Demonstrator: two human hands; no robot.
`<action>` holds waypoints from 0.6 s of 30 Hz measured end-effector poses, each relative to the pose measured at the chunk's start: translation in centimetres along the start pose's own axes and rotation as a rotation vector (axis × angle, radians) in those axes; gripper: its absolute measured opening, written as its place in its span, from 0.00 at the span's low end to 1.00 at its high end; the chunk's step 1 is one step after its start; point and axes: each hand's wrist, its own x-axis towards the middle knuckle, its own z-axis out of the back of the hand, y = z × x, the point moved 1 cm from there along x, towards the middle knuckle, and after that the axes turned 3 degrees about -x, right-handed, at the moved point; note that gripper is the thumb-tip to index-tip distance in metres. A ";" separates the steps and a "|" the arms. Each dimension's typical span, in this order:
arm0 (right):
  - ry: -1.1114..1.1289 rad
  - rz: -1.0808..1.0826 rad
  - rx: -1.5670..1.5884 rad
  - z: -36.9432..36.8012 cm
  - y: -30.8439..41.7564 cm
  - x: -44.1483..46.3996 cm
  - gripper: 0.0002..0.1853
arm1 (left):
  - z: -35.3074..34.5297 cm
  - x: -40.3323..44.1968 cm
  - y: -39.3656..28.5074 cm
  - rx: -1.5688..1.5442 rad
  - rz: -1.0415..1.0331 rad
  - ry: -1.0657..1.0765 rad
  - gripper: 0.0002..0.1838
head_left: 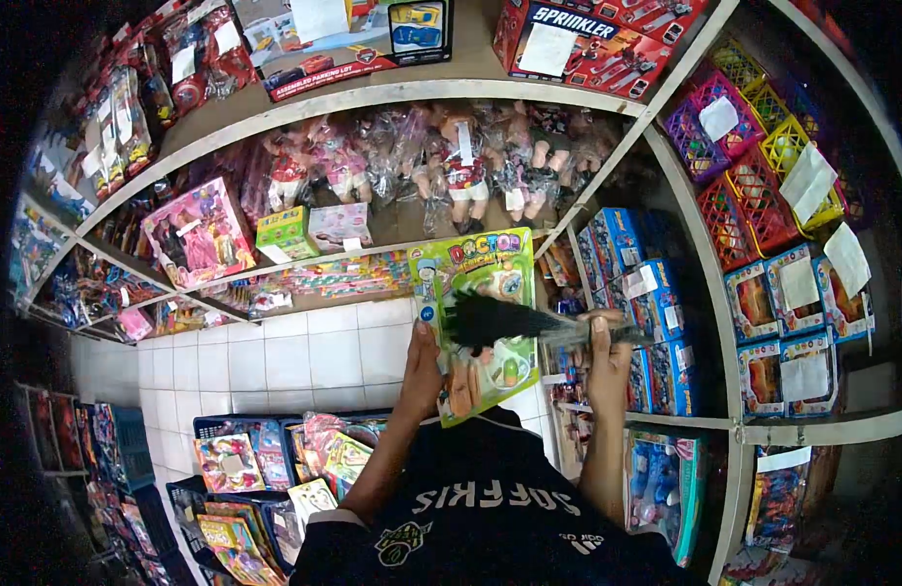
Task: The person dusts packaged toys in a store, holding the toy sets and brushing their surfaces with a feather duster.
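A green toy pack with "Doctor" lettering (507,383) is held upright before my chest, its card slightly tilted. My left hand (423,354) grips the pack's left edge, thumb on the front. My right hand (607,356) is closed round the pale handle of a dark feather-like duster (500,320). The duster's bristles lie across the front of the pack and cover its middle part.
Shelves ahead hold bagged dolls (465,176), a pink doll box (199,232) and a Sprinkler box (597,44). Blue boxes (612,244) and plastic baskets (734,210) stand at the right. Crates of toy packs (231,425) sit low at the left on white tiles (314,356).
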 end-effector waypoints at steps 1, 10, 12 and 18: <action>0.053 -0.049 0.094 -0.3 0.2 0.3 0.13 | -0.2 -0.3 -1.0 -0.039 -0.036 0.001 0.53; 0.288 -0.011 -0.116 -0.6 -0.5 0.8 0.13 | 0.0 -1.5 -4.3 -0.078 0.258 -0.332 0.40; 0.368 -0.016 -0.236 -0.7 0.1 0.3 0.13 | 0.6 -0.8 -2.5 -0.177 0.283 -0.352 0.41; -0.159 0.086 0.032 0.8 -2.8 0.7 0.15 | 0.4 -0.9 -4.2 -0.406 0.286 -0.331 0.48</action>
